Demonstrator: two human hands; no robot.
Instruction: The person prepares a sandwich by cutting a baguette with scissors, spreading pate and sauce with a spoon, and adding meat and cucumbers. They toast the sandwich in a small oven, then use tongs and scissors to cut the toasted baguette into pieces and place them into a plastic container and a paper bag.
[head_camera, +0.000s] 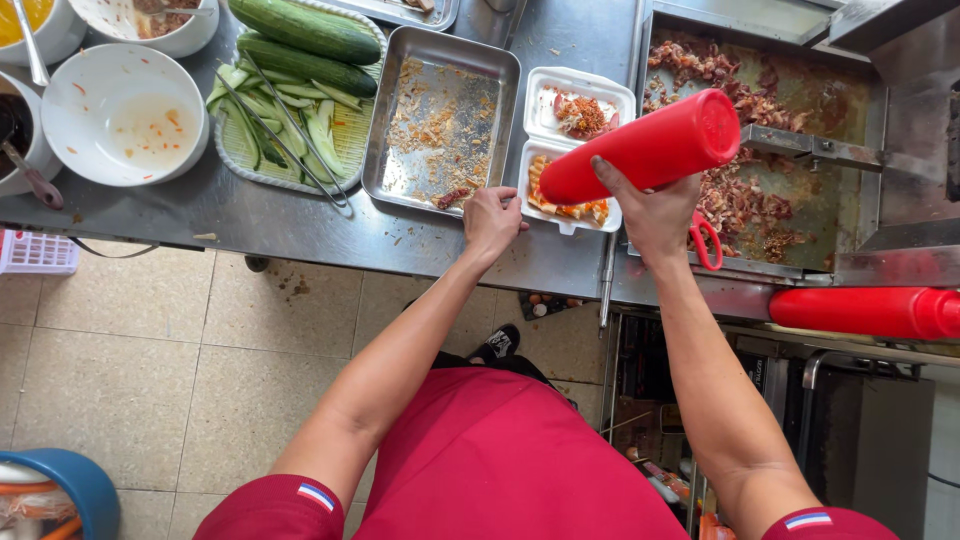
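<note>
Now the right hand (655, 215) has its grip clamped round the lower end of a red bottle (645, 150), fingers wrapped over its narrow part. The bottle's long axis runs from about eight o'clock to two o'clock: its tip points down to eight o'clock, into a white foam box (572, 160), and its flat base rises toward two o'clock over the griddle (800, 150). A red loop (706, 240) hangs below the hand at six o'clock.

The left hand (490, 215) sits at nine o'clock of the box, fingers curled together against the box's near left edge; whether it pinches anything I cannot tell. The box lies open on the steel tabletop (300, 220), its lower half holding orange-yellow food, its lid half at twelve o'clock holding reddish shreds.

At nine o'clock of the box is a steel tray (440, 120) strewn with crumbs. Further left, a green basket (355, 130) carries whole and cut cucumbers (300, 30) and tongs (290, 130). A white bowl (125, 115) stands beyond that. A second red bottle (870, 312) lies on its side at four o'clock of the right hand, its axis running from nine to three o'clock.
</note>
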